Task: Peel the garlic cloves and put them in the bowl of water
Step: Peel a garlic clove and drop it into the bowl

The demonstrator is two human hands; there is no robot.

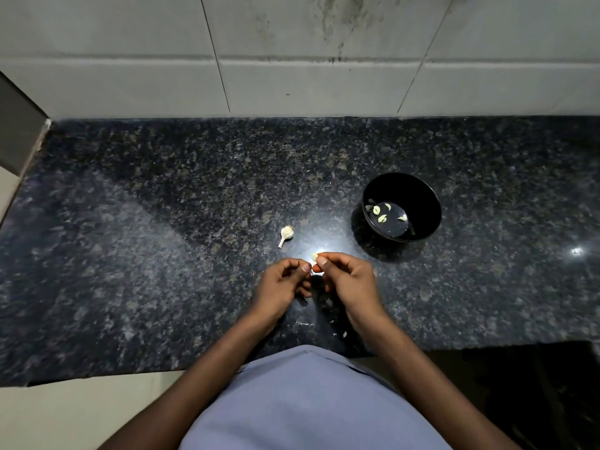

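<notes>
I note the right hand pinching a small pale garlic clove, left hand curled beside; slick skin risks dropping it short of the black water bowl beyond.

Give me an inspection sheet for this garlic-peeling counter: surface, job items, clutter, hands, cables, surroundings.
Surface: dark speckled counter, glossy, with light glare near the hands.
Job's things: black bowl at right holds water and several peeled cloves; garlic head lies on the counter, left of the bowl; one clove is held above the counter.
Clutter: small skin bits near the counter's front edge.
Hands: right hand pinches the clove in its fingers; left hand is curled beside it, and whether it holds a skin bit cannot be told.
Cables: nothing seen.
Surroundings: grey tiled wall behind, stained in the upper right.
</notes>
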